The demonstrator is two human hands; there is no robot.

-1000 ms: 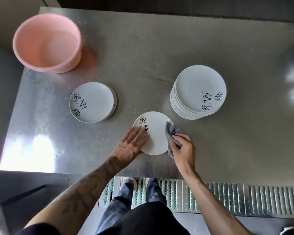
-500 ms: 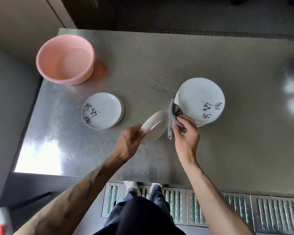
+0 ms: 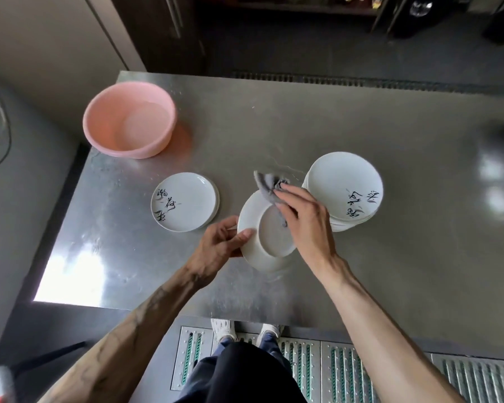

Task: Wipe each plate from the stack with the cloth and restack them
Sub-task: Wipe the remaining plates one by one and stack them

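Note:
A white plate [image 3: 261, 242] is lifted off the steel table and turned underside up, its foot ring facing me. My left hand [image 3: 220, 242] grips its left rim, thumb on the back. My right hand [image 3: 306, 225] presses a grey cloth [image 3: 269, 186] against the plate's upper edge and back, and the cloth's free end sticks up past my fingertips. To the right stands a tall stack of white plates [image 3: 345, 187] with black brush lettering. On the left lies a low stack of plates [image 3: 185, 205] with the same lettering.
A pink plastic basin [image 3: 128, 120] stands at the table's back left corner. The steel table [image 3: 419, 257] ends near my body, over a slotted floor grate [image 3: 346, 373]. Dark shelving runs behind the table.
The plate has gone from lying face up on the table to being lifted and flipped underside up. My right hand with the cloth has moved onto its back.

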